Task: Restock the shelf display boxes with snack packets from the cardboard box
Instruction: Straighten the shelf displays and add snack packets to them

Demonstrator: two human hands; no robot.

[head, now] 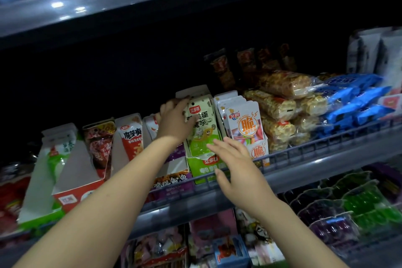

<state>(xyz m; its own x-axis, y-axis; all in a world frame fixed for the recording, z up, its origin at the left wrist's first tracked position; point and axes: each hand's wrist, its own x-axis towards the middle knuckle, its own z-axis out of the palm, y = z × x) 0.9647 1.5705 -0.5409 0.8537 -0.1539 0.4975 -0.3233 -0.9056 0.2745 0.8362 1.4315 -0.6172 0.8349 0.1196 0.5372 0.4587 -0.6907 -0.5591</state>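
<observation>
1. Head view: at frame centre, the left hand (174,121) grips the top of the upright green packets (201,128) in their display box (203,166).
2. The right hand (233,168), fingers released, hovers just below-right, equally near.

- A row of display boxes stands along the shelf (304,172), behind its front rail (293,154).
- The left hand (174,119) lies on the top of the packets (201,128) standing in the middle display box (204,165).
- The right hand (235,165) is nearer, in front of that box's lower right.
- Just right stands another display box (258,150), filled with upright packets (245,122).
- Farther right lie stacked snack rolls (280,104), then a pile of bags (352,100).
- A lower shelf (326,213) below holds more goods.
</observation>
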